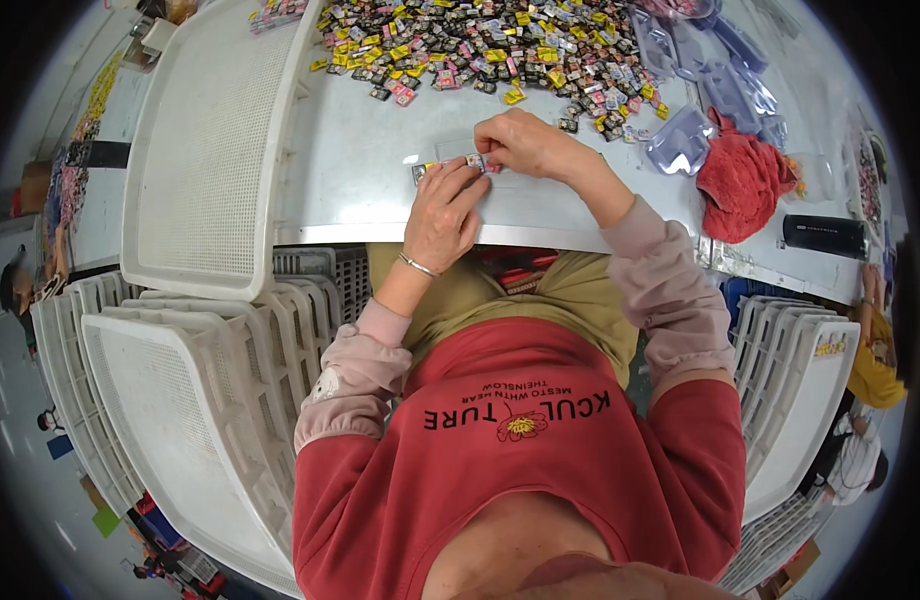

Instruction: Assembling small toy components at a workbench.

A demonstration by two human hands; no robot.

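A row of small printed packets (422, 172) lies near the table's front edge, beside the faint outline of a clear plastic piece (454, 150). My left hand (445, 212) rests over this row, its fingers stretched out and lying on the packets. Just to its right, my right hand (523, 145) is closed in a pinch at the row's end. A bit of pink shows below its fingertips, but what they hold is mostly hidden. Farther back spreads a large heap of similar small packets (480, 45) in black, yellow and pink.
A white mesh tray (215, 130) stands at the left. Clear plastic containers (680, 140), a red cloth (745, 185) and a black cylinder (825, 236) lie at the right. Stacked white trays (155, 390) flank me below the table (380, 215). Other people are at the far sides.
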